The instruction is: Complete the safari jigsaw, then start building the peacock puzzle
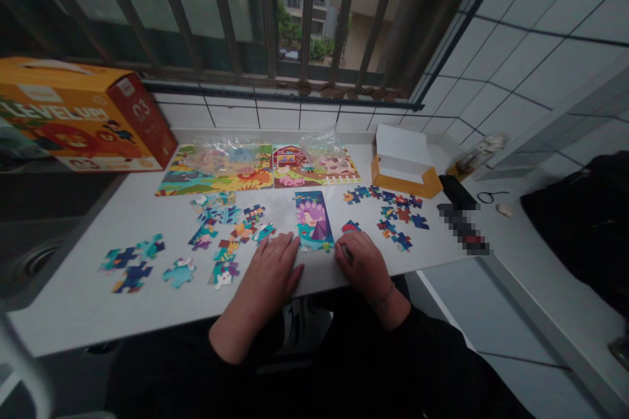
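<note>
A small picture card (pixel 313 217) with a purple and pink figure on dark blue lies on the white table between my hands. My left hand (pixel 275 265) rests flat beside its lower left edge, fingers stretched out and holding nothing. Curled at the card's lower right corner is my right hand (pixel 362 262), thumb and fingers closed. What they pinch, if anything, is hidden. A red and blue puzzle piece (pixel 350 227) shows just past its knuckles. Loose puzzle pieces (pixel 228 255) lie left of my left hand, and more puzzle pieces (pixel 403 215) are spread to the right.
Two farm and animal pictures (pixel 314 173) lie at the back, with crumpled clear plastic (pixel 221 156) on them. An open white and orange box (pixel 405 167) stands back right. A large orange box (pixel 83 118) is at far left. A black object (pixel 458 192) lies near the right edge.
</note>
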Available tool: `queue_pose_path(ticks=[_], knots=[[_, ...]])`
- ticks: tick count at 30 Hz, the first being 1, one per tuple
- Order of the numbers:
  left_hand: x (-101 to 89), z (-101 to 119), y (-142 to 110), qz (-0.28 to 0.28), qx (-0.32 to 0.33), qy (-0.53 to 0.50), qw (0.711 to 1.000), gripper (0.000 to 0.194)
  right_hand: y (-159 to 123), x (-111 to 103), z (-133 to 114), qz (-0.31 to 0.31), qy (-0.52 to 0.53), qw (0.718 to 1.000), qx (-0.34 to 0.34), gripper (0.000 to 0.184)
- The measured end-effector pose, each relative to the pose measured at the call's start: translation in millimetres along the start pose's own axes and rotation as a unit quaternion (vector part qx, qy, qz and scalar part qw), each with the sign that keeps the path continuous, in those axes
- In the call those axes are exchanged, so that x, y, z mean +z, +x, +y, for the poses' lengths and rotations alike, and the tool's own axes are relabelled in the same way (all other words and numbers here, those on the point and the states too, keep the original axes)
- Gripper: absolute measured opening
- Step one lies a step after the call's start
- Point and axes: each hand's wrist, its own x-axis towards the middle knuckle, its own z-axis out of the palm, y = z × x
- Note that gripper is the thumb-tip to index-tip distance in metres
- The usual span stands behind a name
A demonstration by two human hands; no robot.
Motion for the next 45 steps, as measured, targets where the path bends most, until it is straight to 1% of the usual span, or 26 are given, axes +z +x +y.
queue_pose_path(ticks=[3, 6, 9, 12, 14, 18, 20, 23, 27, 30, 34, 36, 38, 41, 43, 45], knots=[[-4.6, -7.1, -7.9, -0.002, -0.026, 0.012, 1.0, 0.046, 0.3, -0.5, -0.6, 0.0, -0.003, 1.0, 0.0, 0.017], [-7.7, -6.8, -9.1, 0.006, -0.032, 0.019, 0.999, 0.041, 0.8, -1.5, -1.6, -0.001, -0.005, 1.0, -0.005, 0.017], [-5.5, 3.6, -3.1, 0.016, -0.005, 0.012, 1.0, 0.047, 1.1, -2.1, -1.9, -0.003, -0.004, 1.0, -0.005, 0.017], [2.1, 15.8, 6.8, 0.02, 0.027, -0.006, 0.999, 0.057, 1.1, -1.9, -1.4, -0.003, -0.007, 1.0, -0.006, 0.017], [7.3, 20.6, 13.1, 0.014, 0.035, -0.021, 0.999, 0.06, 1.0, -1.3, -1.0, 0.0, -0.009, 1.0, -0.011, 0.017], [10.6, 23.3, 19.8, -0.004, 0.025, -0.03, 0.999, 0.054, 0.7, -0.6, -0.7, -0.004, -0.011, 1.0, -0.005, 0.017], [8.9, 24.9, 19.5, 0.005, 0.018, -0.029, 0.999, 0.053, 0.3, -1.1, -0.9, -0.008, -0.009, 1.0, -0.001, 0.017], [5.5, 28.7, 16.6, 0.023, 0.014, -0.024, 0.999, 0.061, -0.8, -1.8, -0.8, -0.01, -0.009, 1.0, -0.008, 0.015], [3.8, 30.8, 13.1, 0.014, 0.017, -0.029, 0.999, 0.065, -2.8, -0.4, 0.4, -0.013, -0.02, 1.0, -0.012, 0.016], [4.1, 29.7, 11.0, 0.028, 0.015, -0.025, 0.999, 0.073, -3.7, 1.3, 0.9, -0.012, -0.025, 1.0, -0.013, 0.016], [3.3, 29.5, 9.8, 0.009, 0.028, -0.02, 0.999, 0.062, -3.7, 0.9, 0.6, -0.008, -0.031, 0.999, -0.022, 0.016], [2.0, 30.9, 9.0, 0.021, 0.024, -0.006, 0.999, 0.066, -3.7, -0.1, 0.3, -0.01, -0.03, 0.999, -0.022, 0.016], [0.8, 32.1, 5.7, 0.051, 0.032, 0.006, 0.998, 0.069, -3.9, -0.9, 0.1, -0.01, -0.026, 0.999, -0.018, 0.015], [-2.1, 29.5, -7.0, 0.094, 0.033, 0.007, 0.995, 0.056, -4.7, -0.9, 0.4, -0.013, -0.022, 1.0, -0.015, 0.015], [-8.1, 20.2, -20.3, 0.115, 0.005, 0.005, 0.993, 0.048, -5.4, -0.2, 1.1, -0.015, -0.017, 1.0, -0.014, 0.015], [-19.9, 0.6, -35.6, 0.131, -0.038, 0.007, 0.991, 0.047, -5.8, 0.5, 2.0, -0.017, -0.012, 1.0, -0.011, 0.015]])
